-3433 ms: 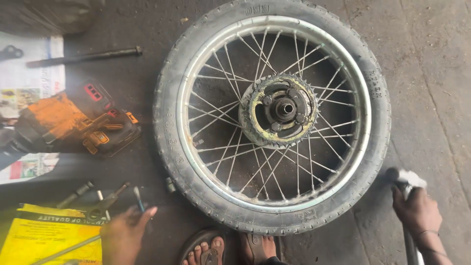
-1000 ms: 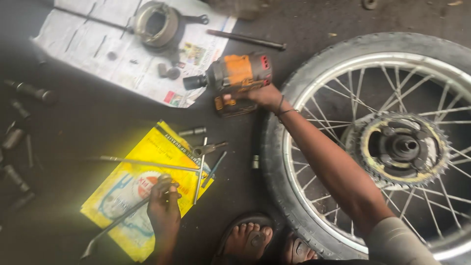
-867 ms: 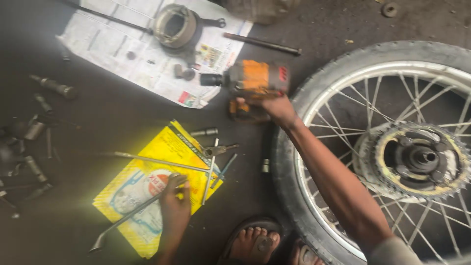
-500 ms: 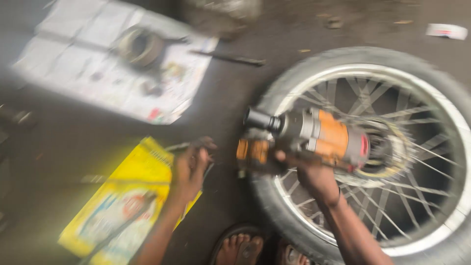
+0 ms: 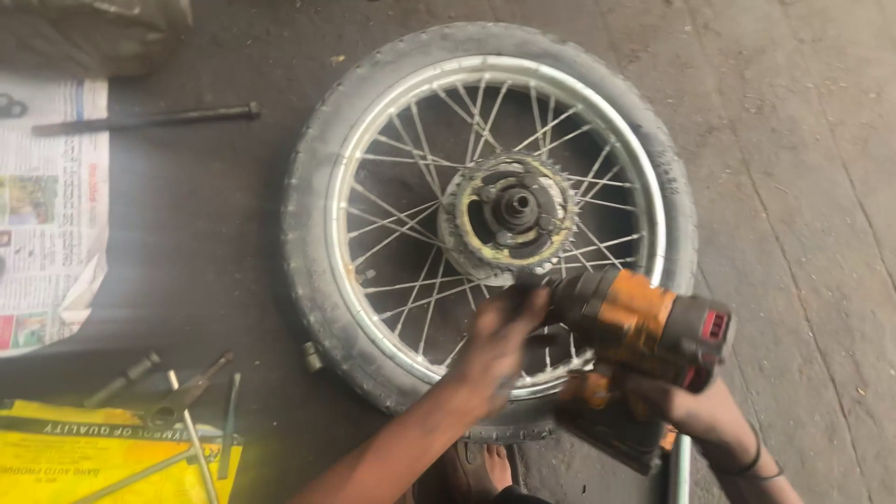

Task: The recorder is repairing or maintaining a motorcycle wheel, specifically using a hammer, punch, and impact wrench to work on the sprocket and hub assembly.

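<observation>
Orange impact driver (image 5: 644,327) gripped in right hand (image 5: 695,411), nose angled toward sprocket hub (image 5: 509,219) of spoked wheel (image 5: 490,224) lying flat on floor (image 5: 793,140) — left hand (image 5: 499,341) cupping the driver's nose, probably steadying it. Hand tools (image 5: 182,411) near yellow packet (image 5: 84,462), well apart.

the power tool (image 5: 644,327) is orange with a dark grey body and a small red patch at its back end, and the tyre (image 5: 317,280) is dull black around a silver rim (image 5: 653,201) crossed by thin silver spokes (image 5: 411,210). the sprocket (image 5: 467,238) at the hub is grimy grey with a yellowish ring, while the floor (image 5: 793,140) is dark mottled grey. at the left lie a bright yellow sheet (image 5: 56,462) with dark lettering and a white newspaper (image 5: 47,205) printed in grey with coloured pictures.
</observation>
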